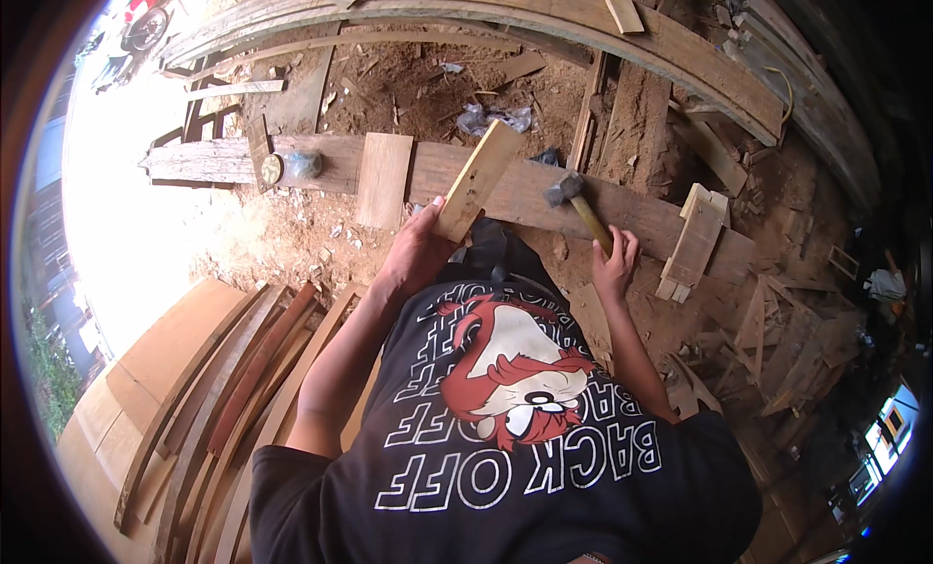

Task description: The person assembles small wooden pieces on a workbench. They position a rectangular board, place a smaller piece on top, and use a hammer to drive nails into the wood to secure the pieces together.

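Observation:
My left hand (pixel 421 245) grips the lower end of a short, pale wooden board (pixel 478 183), which tilts up and to the right over a long plank. In my right hand (pixel 616 264) is the handle end of a hammer (pixel 589 217). Its grey metal head lies over the long plank (pixel 520 190), to the right of the board; whether it rests on the wood I cannot tell. A flat, light wooden piece (pixel 385 179) lies across the plank, left of my left hand. Farther left on it stands a clear jar (pixel 301 165) beside a round lid (pixel 271 169).
Several pale wood pieces (pixel 695 241) are stacked at the plank's right end. Long boards (pixel 262 370) lean at the lower left. A thick beam (pixel 544 8) spans the far side. Wood shavings and scraps (pixel 408 83) cover the ground, with a crumpled plastic bag (pixel 494 118) among them.

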`<state>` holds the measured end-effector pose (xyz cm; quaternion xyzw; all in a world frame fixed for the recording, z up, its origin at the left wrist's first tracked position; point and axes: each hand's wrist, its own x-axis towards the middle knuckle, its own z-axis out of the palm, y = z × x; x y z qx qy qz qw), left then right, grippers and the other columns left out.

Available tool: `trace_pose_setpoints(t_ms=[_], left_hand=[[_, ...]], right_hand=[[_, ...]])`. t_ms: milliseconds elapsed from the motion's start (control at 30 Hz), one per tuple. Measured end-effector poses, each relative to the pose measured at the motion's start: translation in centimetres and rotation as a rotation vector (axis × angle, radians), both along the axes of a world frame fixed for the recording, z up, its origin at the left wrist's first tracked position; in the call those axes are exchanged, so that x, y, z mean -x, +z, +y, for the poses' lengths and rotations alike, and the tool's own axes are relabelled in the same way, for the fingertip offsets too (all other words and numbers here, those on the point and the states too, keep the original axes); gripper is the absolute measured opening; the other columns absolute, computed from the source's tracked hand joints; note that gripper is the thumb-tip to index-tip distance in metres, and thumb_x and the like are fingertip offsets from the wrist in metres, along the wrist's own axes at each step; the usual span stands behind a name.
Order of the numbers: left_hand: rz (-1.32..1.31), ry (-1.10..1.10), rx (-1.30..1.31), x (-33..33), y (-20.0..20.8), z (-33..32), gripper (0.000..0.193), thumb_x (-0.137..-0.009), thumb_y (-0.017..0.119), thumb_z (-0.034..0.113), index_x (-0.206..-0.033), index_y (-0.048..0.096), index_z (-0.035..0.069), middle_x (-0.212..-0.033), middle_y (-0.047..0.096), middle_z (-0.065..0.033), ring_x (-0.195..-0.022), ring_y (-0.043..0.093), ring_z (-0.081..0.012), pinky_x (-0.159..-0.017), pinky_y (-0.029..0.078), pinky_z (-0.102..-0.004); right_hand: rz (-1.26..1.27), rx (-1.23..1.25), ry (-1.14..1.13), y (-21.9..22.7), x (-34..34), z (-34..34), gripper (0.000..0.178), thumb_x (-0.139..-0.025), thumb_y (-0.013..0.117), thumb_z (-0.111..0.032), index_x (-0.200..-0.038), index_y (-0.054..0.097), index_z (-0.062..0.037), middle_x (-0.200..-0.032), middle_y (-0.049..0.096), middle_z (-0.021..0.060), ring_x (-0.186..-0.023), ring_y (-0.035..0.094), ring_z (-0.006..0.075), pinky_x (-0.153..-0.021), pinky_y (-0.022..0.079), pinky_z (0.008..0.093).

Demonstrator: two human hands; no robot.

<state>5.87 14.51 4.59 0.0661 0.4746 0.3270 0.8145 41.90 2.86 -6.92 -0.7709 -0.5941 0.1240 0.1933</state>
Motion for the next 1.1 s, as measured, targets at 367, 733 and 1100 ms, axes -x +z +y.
trace_pose_setpoints(t_ms=[367,733,1100], left_hand=[[-0.132,-0.032,-0.019,-3.2,-1.0,0.7,0.051,-0.116,0.046,0.039,-0.140,0.057,-0.005,-0.126,0.067,-0.0195,-0.119,0.064,-0.0263,-0.108,0.052,-0.0434],[-0.036,-0.228,-0.113,-2.4,-1.0,2.6,0.044,-0.117,0.047,0.028,-0.145,0.054,-0.004,-0.136,0.067,-0.0165,-0.127,0.065,-0.0242,-0.108,0.055,-0.0416],[0.661,-0.779,-0.121,3.6,-5.9,6.4,0.052,-0.107,0.060,0.049,-0.126,0.071,0.002,-0.109,0.077,-0.0210,-0.104,0.074,-0.0358,-0.095,0.058,-0.0409]], right_hand=[[0.391,-0.402,0.367,9.4,12.9,10.6,0.037,-0.096,0.077,-0.021,-0.132,0.076,-0.0121,-0.113,0.060,0.0105,-0.107,0.059,0.0311,-0.095,0.048,0.0464],[0.472,-0.427,0.171,7.9,12.1,10.9,0.076,-0.093,0.080,-0.046,-0.154,0.049,-0.0125,-0.153,0.040,0.0245,-0.138,0.045,0.0426,-0.114,0.040,0.0560],[0.236,0.046,0.594,3.5,9.7,11.4,0.054,-0.077,0.087,-0.020,-0.124,0.063,-0.0119,-0.118,0.067,0.0098,-0.117,0.061,0.0337,-0.111,0.038,0.0521]])
